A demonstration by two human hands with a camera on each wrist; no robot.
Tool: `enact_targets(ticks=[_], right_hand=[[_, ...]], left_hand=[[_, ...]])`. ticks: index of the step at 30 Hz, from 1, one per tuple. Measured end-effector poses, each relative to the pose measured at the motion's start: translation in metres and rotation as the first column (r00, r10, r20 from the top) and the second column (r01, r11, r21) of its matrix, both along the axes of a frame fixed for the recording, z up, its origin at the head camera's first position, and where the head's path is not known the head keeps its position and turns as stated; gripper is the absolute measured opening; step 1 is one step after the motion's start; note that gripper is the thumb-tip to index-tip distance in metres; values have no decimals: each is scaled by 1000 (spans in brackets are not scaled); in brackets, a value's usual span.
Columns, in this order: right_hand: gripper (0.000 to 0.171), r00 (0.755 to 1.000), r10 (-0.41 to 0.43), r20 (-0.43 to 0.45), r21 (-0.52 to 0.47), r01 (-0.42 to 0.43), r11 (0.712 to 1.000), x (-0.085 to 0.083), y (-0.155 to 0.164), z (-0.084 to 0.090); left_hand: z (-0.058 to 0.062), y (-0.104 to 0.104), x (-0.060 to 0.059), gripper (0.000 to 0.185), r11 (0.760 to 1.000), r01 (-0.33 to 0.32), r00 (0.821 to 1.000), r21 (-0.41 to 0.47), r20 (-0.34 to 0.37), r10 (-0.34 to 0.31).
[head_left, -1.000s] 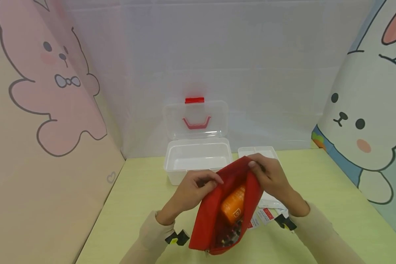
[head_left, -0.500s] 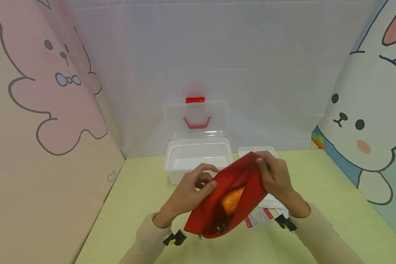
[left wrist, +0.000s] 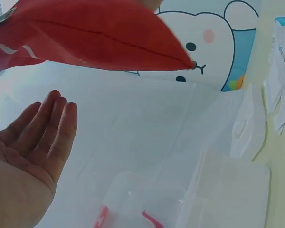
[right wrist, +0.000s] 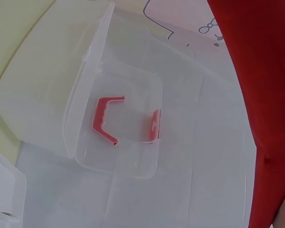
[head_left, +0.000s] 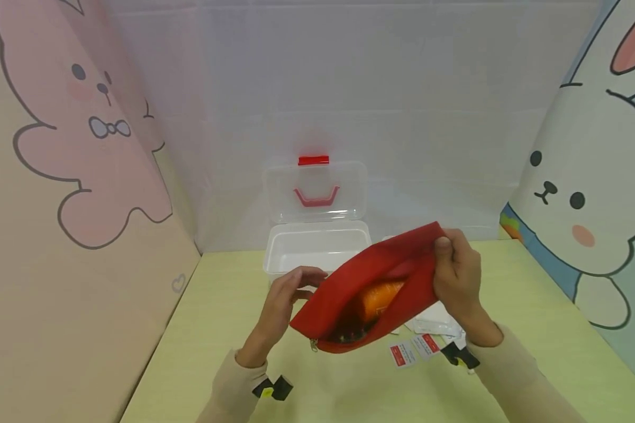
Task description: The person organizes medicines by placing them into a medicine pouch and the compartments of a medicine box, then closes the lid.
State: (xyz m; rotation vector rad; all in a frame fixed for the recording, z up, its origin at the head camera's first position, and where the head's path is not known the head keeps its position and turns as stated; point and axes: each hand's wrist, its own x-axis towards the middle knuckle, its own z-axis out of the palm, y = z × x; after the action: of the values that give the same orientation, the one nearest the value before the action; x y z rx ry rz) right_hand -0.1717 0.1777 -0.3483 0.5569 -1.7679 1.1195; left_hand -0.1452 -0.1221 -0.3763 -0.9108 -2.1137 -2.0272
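Note:
A red zippered pouch (head_left: 344, 279) is held up over the table, tilted, with its mouth open toward me. Pinched at its upper right end, it hangs from my right hand (head_left: 459, 279). Inside lie an orange cylindrical container (head_left: 382, 298) and some dark, glinting small items that I cannot identify. My left hand (head_left: 280, 302) is by the pouch's lower left end. In the left wrist view its fingers (left wrist: 61, 128) are extended and apart from the pouch (left wrist: 99, 40). A metal zip pull (head_left: 314, 345) dangles at the lower left corner.
A clear-white plastic box (head_left: 317, 225) with a red-handled lid (head_left: 316, 176) stands raised at the back. Right of it, a white tray (right wrist: 9, 190) is mostly hidden by the pouch. White packets (head_left: 433, 320) and red-and-white cards (head_left: 402, 355) lie front right.
The pouch has risen and swung to the right, turning closer to level. My right hand moved up and right with it; my left hand has let go and drawn away leftward.

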Motion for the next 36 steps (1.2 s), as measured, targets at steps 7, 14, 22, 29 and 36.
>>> enact_targets(ticks=[7,14,22,29,36], right_hand=[[37,996,-43,81,-163,56,985,-5,-1,1],[36,988,-14,154,-278,57,959,-10,-1,2],[28,977,35,212,-414,57,909,-15,-4,0],[19,964,89,250,-462,38,886,-16,-8,-9],[19,964,164,208,-528,-30,849,-18,-11,-12]], left_hand=[[-14,-1,5,53,970,204,979,131,-26,-202],[-16,10,13,57,989,137,969,-51,-199,-144],[-16,25,16,48,997,-27,956,-69,-293,5],[-20,34,15,28,995,-98,936,9,-339,95],[-20,40,19,24,953,-302,876,16,-391,284]])
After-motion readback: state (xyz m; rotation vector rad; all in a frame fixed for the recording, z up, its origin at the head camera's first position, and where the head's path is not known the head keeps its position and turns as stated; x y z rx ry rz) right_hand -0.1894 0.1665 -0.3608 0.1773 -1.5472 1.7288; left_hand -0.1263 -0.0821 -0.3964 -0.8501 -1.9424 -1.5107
